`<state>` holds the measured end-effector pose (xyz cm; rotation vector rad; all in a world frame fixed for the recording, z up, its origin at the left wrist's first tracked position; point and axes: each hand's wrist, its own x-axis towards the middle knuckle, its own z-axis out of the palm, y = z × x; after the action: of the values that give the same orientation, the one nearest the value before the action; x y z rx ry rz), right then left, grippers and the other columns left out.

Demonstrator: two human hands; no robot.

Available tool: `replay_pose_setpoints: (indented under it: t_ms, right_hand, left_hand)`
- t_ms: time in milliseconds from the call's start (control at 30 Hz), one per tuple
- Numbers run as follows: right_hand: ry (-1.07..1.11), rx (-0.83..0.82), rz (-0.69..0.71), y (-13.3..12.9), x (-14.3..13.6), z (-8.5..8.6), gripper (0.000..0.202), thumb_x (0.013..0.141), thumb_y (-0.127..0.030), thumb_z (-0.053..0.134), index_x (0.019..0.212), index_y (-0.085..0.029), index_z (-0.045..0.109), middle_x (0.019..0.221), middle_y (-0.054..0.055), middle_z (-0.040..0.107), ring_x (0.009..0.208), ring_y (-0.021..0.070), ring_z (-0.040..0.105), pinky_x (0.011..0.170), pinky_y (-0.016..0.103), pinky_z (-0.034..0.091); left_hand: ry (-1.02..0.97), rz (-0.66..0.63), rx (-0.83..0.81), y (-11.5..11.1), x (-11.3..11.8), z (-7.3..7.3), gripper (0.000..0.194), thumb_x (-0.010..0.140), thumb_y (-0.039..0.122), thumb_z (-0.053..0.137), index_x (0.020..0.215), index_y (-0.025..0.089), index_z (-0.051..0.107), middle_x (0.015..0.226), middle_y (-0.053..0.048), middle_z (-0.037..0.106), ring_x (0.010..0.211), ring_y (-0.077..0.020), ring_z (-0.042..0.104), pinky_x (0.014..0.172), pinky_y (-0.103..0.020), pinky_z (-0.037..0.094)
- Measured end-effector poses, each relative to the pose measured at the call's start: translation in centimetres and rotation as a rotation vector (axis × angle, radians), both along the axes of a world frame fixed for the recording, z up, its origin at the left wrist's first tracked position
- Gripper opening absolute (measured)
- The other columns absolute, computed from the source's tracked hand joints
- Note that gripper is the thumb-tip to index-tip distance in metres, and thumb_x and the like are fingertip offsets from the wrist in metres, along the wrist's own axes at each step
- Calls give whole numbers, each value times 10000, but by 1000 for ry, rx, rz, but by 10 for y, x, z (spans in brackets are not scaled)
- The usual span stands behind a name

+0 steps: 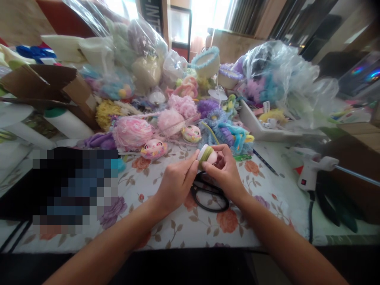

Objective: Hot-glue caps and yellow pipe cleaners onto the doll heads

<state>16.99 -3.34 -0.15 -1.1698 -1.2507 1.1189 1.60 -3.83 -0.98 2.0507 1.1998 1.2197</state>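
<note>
A small round white and pale pink piece with a green band (208, 155) is held between my two hands above the flowered tablecloth. My left hand (178, 179) pinches its left edge with the fingers pressed together. On the other side, my right hand (225, 168) has its fingers curled round the piece, thumb at the front. Black-handled scissors (211, 198) lie on the cloth just below the hands, their blades hidden. Behind the hands are two small doll heads with painted faces, one on the left (154, 149) and one nearer the middle (191, 133).
Pink yarn (132, 132) and blue chenille pieces (218, 120) are heaped behind. A white glue gun (310, 174) stands at the right, near a dark pencil (265, 162) and a white tray (267, 133). An open cardboard box (80, 95) is at the back left.
</note>
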Motion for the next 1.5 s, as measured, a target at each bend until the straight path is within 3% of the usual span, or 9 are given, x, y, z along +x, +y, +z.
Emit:
replay_pose_setpoints:
  t_ms: [133,267,500,700,967,1100,1233,1367,1500]
  right_hand:
    - [9,0,3,1,0,1,392,669,-273,724,962,-241,467,820,-33,577,684,130,569,574,252,496]
    - [-3,25,-9,3,2,0,385,672,-265,713,967,-238,467,812,-35,577,689,131,565,593,255,480]
    - [-26,12,9,7,5,-4,359,693,-288,702,974,-229,485,790,-32,568,711,145,558,629,275,468]
    - [-127,33,20,6,5,-4,341,685,-273,696,969,-236,511,782,-36,551,691,139,523,626,279,448]
    - [-171,24,64,4,6,-5,360,672,-234,693,977,-259,502,825,-45,547,681,124,506,615,265,432]
    - [-198,18,97,4,7,-4,376,674,-227,693,993,-262,497,799,-54,531,643,108,466,587,247,405]
    - [-202,9,128,2,8,-4,385,673,-212,689,998,-264,488,773,-60,517,643,107,461,591,244,404]
    - [-168,22,166,0,7,-4,393,663,-163,667,994,-269,485,772,-60,514,652,112,484,596,245,418]
    - [-103,59,204,0,4,-5,413,660,-148,662,1014,-268,487,816,-41,549,694,130,526,633,270,449]
  left_hand:
    - [11,-7,14,0,1,1,366,970,266,426,1246,154,639,1144,-68,719,926,-188,702,810,-256,532]
    - [-7,-4,25,1,-1,5,328,952,275,485,1206,173,665,985,-38,759,778,-162,700,728,-251,537]
    - [-121,123,128,6,-4,9,60,836,212,676,865,195,725,868,-3,754,754,-134,683,714,-227,537]
    - [-13,100,351,7,-4,7,90,894,142,575,859,170,653,859,-29,673,826,-133,627,788,-253,506]
    - [3,80,369,9,-3,5,99,887,119,577,872,174,658,857,-26,648,811,-127,602,769,-252,496]
    - [-79,60,256,11,-5,9,74,850,152,641,836,201,695,832,-16,650,788,-130,606,729,-253,507]
    - [-240,7,-17,12,-5,12,22,806,199,694,822,190,706,864,-23,648,841,-147,625,759,-265,528]
    - [-465,-88,-371,14,-7,11,267,779,266,724,1030,198,664,1064,-48,648,997,-193,637,821,-290,536]
    - [-566,-172,-603,15,-7,12,470,796,288,704,1245,210,589,1221,-74,635,1144,-236,595,919,-321,496]
